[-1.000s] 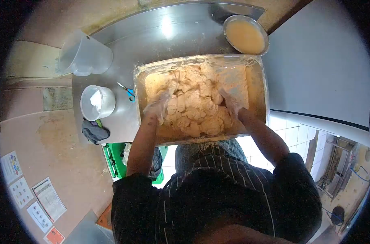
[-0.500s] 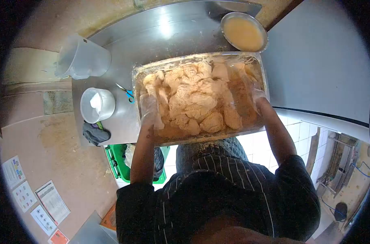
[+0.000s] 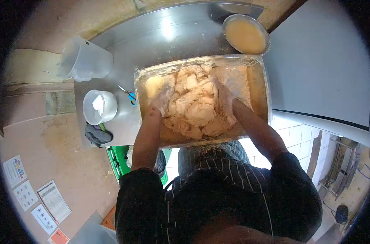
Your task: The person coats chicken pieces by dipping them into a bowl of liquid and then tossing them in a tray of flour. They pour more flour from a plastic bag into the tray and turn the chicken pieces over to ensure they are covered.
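Note:
A large rectangular tub (image 3: 268,95) holds a heap of flour-coated meat pieces, probably chicken (image 3: 199,107), with loose tan flour around them. My left hand (image 3: 164,100), in a thin clear glove, presses on the heap's left side. Against the right side is my right hand (image 3: 225,97), also gloved and dusted with flour. Both hands are curved round the pieces and squeeze the heap between them; the fingertips are partly buried in it.
A metal bowl of pale orange liquid (image 3: 246,35) stands behind the tub's right corner. On the left are a clear jug (image 3: 89,61), a white tub (image 3: 105,106), scissors (image 3: 131,97) and a dark cloth (image 3: 98,135). A green bin (image 3: 115,158) stands below the metal table (image 3: 128,53).
Both hands have moved inward from the tub's sides, and the meat pieces are bunched closer together in the middle. More flour shows along the tub's right side.

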Demonstrator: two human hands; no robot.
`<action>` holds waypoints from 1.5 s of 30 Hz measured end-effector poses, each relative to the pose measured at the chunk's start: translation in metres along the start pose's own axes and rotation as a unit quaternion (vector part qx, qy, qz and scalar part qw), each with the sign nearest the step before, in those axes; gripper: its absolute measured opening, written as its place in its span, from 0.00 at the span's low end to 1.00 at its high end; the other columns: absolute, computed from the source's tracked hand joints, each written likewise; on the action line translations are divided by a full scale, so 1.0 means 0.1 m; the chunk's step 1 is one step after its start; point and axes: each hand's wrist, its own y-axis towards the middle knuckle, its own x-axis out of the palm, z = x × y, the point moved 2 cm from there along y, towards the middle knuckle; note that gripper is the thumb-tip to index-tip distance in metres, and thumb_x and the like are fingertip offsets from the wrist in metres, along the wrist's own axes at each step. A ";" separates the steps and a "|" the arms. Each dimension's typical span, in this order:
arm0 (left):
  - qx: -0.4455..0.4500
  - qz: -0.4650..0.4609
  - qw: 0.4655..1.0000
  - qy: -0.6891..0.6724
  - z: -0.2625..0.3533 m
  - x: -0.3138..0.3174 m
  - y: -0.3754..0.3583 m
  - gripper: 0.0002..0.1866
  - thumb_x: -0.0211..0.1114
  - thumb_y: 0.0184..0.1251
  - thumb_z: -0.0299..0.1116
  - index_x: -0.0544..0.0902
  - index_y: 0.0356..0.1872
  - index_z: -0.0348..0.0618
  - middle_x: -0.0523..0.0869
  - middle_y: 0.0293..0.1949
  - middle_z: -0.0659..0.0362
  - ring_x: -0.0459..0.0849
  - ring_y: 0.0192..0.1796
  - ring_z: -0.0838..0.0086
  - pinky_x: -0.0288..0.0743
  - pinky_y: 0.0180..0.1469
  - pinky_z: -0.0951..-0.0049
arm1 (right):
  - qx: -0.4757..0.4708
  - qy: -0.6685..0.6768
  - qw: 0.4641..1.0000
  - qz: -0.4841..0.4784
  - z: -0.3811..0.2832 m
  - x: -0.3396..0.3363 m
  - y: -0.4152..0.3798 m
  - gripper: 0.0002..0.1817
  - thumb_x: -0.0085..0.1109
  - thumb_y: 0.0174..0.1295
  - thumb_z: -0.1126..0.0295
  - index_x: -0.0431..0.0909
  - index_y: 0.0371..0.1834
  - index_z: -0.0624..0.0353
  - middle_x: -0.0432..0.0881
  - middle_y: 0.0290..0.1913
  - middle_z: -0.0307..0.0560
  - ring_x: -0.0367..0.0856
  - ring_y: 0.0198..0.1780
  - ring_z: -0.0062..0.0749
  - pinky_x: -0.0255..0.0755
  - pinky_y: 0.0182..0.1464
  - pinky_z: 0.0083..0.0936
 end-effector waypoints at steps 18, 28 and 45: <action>0.024 0.114 0.927 0.356 -0.27 0.27 0.93 0.14 0.52 0.73 0.34 0.83 0.39 0.36 0.85 0.36 0.48 0.85 0.36 0.60 0.80 0.38 0.62 | -0.151 -0.476 0.866 -0.041 -0.22 -0.66 1.43 0.35 0.44 0.73 0.45 0.58 0.75 0.55 0.61 0.75 0.52 0.64 0.72 0.37 0.58 0.73 0.34; 0.006 -0.188 0.980 0.072 -1.04 0.07 0.96 0.48 0.53 0.66 0.70 0.56 0.74 0.41 0.56 0.75 0.48 0.52 0.76 0.55 0.53 0.75 0.53 | -0.007 -0.315 0.948 -0.039 -0.59 -0.13 0.69 0.35 0.38 0.76 0.46 0.49 0.80 0.50 0.47 0.81 0.45 0.50 0.79 0.36 0.48 0.78 0.38; 0.186 0.115 0.909 -0.356 -0.73 0.49 -0.21 0.34 0.48 0.76 0.54 0.60 0.74 0.41 0.70 0.67 0.43 0.71 0.67 0.58 0.65 0.68 0.55 | -0.154 -0.590 0.792 -0.023 0.73 -1.14 0.26 0.31 0.38 0.77 0.52 0.56 0.76 0.59 0.65 0.73 0.54 0.67 0.70 0.41 0.60 0.72 0.36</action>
